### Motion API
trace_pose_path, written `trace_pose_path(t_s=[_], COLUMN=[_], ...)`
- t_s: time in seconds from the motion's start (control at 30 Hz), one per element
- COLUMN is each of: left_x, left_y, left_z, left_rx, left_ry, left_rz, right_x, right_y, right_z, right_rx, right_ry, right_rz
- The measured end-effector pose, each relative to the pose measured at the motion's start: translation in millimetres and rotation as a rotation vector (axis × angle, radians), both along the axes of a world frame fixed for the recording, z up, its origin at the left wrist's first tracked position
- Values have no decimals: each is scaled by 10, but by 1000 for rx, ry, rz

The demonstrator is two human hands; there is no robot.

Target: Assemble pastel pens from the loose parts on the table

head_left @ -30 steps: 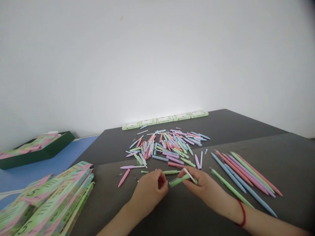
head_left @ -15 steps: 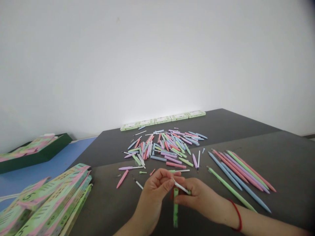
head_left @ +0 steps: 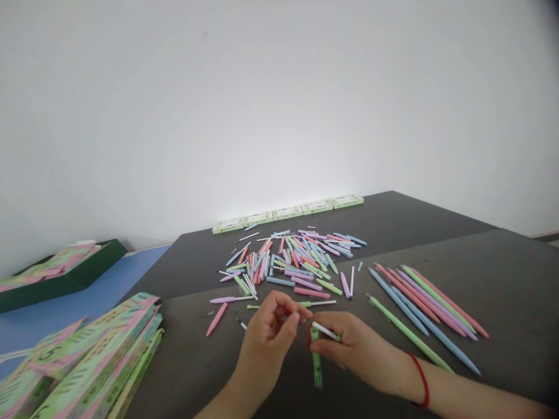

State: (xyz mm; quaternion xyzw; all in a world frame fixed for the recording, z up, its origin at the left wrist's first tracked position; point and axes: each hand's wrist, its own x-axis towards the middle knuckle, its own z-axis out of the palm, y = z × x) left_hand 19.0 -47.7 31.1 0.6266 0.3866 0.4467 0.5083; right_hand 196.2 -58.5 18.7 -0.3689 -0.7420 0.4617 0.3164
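My right hand [head_left: 349,343] is closed round a green pen barrel [head_left: 317,364], which hangs down from the fingers. The same hand also grips a white pen refill [head_left: 325,330] that slants across above the barrel, with a bit of green at its right end. Just to the left, my left hand [head_left: 273,337] has its thumb and fingers curled together in a pinch. Whatever is between those fingertips, if anything, is too small to make out. Beyond the hands lies a heap of pastel pen parts [head_left: 297,256], with loose barrels, tips and refills.
Several assembled pens [head_left: 428,302] lie side by side at the right on the dark table [head_left: 493,262]. Flat pale-green boxes [head_left: 287,213] line the far edge. Printed cartons [head_left: 96,349] are stacked at the left, near a dark green tray [head_left: 100,262].
My left fingertips have come away from the white refill's end and moved slightly left. The right hand keeps the barrel and refill, with the barrel shifted a little up and right.
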Motion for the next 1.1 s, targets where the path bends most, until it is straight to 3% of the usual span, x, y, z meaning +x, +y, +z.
trace_pose_path(t_s=[0.07, 0.13, 0.27, 0.4, 0.6, 0.87, 0.97, 1.03, 1.1], left_x=[-35, -72, -119, -114, -100, -23, -132, -301, -511], left_y=[-11, -6, 33, 18, -32, -51, 70, 229, 405], left_z=[65, 147, 276, 297, 248, 152, 170, 203, 220], left_rx=[86, 170, 256, 262, 161, 46, 40, 98, 173], left_ry=[179, 342, 456, 476, 393, 309, 271, 415, 685], left_rz=[17, 4, -92, -179, -110, -189, -189, -97, -1], right_x=[-4, -2, 15, 21, 2, -3, 19, 33, 40], right_y=[-10, -6, 37, 74, 62, 57, 46, 40, 39], right_z=[-14, -28, -66, -116, -100, -110, -98, -91, -91], right_rx=[-73, -41, 50, 89, 185, 171, 166, 156, 129], right_ry=[7, 24, 14, -38, -87, -28, -24, -19, -10], right_rz=[33, 43, 8, -6, 26, 13, -13, -35, -43])
